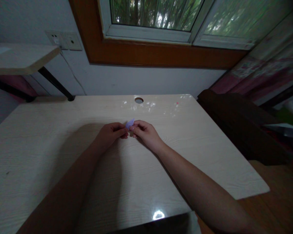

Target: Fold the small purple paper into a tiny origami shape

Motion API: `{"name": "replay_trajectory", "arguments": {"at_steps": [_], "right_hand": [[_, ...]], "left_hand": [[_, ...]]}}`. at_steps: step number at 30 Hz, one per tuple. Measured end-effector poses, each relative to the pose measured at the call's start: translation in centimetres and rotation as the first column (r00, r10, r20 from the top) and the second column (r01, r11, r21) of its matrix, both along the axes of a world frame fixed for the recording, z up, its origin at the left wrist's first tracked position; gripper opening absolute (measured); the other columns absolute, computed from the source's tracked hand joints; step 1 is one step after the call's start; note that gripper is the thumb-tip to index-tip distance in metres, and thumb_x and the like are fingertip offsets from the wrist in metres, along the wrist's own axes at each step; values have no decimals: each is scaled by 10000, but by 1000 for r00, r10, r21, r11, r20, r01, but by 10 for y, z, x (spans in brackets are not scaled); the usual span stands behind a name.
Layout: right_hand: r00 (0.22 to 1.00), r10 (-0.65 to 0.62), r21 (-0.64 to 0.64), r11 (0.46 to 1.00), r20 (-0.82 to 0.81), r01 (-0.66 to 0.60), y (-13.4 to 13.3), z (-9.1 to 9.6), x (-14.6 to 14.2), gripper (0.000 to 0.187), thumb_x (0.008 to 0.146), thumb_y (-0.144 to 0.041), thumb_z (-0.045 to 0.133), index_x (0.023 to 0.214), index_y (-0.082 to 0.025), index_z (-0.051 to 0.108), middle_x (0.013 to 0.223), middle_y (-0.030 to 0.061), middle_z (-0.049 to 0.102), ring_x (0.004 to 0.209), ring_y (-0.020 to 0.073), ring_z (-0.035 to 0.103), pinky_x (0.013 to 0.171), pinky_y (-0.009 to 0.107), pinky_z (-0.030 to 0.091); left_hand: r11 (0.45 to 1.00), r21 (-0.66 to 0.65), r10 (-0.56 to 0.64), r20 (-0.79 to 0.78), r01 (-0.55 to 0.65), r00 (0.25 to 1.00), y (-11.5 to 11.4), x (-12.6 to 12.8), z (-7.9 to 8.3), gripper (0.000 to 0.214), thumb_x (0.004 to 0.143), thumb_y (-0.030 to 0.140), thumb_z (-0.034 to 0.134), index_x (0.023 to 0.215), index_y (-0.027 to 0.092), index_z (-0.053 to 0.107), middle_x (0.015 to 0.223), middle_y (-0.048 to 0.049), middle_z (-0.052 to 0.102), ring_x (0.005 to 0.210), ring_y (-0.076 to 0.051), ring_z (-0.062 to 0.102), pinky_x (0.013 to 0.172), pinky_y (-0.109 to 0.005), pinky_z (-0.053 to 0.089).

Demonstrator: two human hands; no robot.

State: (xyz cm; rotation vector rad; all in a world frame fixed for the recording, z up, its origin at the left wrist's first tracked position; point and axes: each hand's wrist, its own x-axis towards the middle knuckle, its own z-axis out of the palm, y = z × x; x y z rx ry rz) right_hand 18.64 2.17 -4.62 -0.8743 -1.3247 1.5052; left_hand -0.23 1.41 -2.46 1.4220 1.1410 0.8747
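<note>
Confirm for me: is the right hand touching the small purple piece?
Touching. The head view shows the right hand with its thumb tip against the lower part of the small purple piece.

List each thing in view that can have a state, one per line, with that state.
Left hand: pinching the purple piece
Right hand: pinching the same piece
Purple piece: held, pointed at the top
Left socket: plug apparently in
Right socket: no plug visible
Window: open or shut, cannot tell

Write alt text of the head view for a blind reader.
Bare left hand and right hand hold a small, pointed, pale purple, paper-like piece over a pale wood-grain desk. Beyond, a brown-framed window shows green foliage.
</note>
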Motion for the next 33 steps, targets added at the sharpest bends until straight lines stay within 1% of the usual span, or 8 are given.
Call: {"name": "replay_trajectory", "arguments": {"at_steps": [6, 9, 13, 15, 20, 26, 33], "right_hand": [[995, -8, -33, 999, -97, 5, 2, -1, 0, 270, 755, -338, 785, 968, -205, 686, 832, 7, 695, 615, 91, 625, 596, 231, 504], [991, -29, -51, 998, -130, 22, 3, 0, 1, 274, 735, -315, 803, 949, -207, 670, 842, -1, 694, 604, 85, 632, 570, 216, 484], [993, -40, -99, 995, -114, 29, 3, 4, 3, 289, 707, -315, 821, 910, -195, 655, 796, -10, 685, 532, 62, 579, 488, 192, 405], [994, -45, -118, 992, -98, 33, 3, 5, 3, 289, 697, -317, 826, 893, -186, 660, 768, -13, 679, 513, 57, 559, 474, 192, 380], [994, -81, -126, 989, -75, 71, 3, 6, 2, 264, 678, -302, 831, 832, -162, 669, 663, -20, 656, 501, 65, 544, 492, 205, 381], [990, -131, -139, 983, -58, 122, 4, 6, 2, 283, 654, -317, 835, 823, -160, 672, 627, -19, 644, 503, 77, 540, 488, 213, 385], [989, -124, -142, 983, -75, 113, 3, 8, 0, 289, 650, -330, 836, 810, -164, 663, 612, -24, 635, 476, 68, 520, 476, 209, 390]], "left_hand": [[1000, 20, 4, -41, -3, 999, 1, 0, -2, 277, 784, 438, 696, 784, 161, 685, 744, -35, 712, 709, -172, 661, 725, -295, 514], [1000, 25, -4, -60, 5, 998, 1, -1, -2, 276, 792, 437, 686, 798, 161, 687, 744, -37, 716, 703, -172, 660, 723, -297, 513], [1000, 9, -15, -85, 16, 996, 0, 0, 0, 254, 795, 414, 689, 788, 161, 684, 730, -30, 716, 689, -161, 663, 718, -288, 516], [1000, 13, -27, -85, 28, 996, 0, 0, 0, 249, 799, 411, 686, 783, 163, 683, 735, -29, 718, 696, -161, 669, 724, -289, 522], [999, 18, -29, -86, 30, 996, 0, 1, -1, 245, 792, 410, 685, 779, 166, 684, 733, -31, 721, 691, -167, 678, 725, -303, 540], [999, 23, -28, -17, 29, 999, -1, 2, -2, 242, 830, 395, 639, 777, 163, 681, 769, -42, 732, 711, -163, 685, 724, -294, 543], [999, 15, -31, -51, 32, 998, -1, 2, 0, 227, 820, 385, 653, 778, 164, 679, 760, -32, 722, 705, -159, 679, 723, -288, 543]]}}
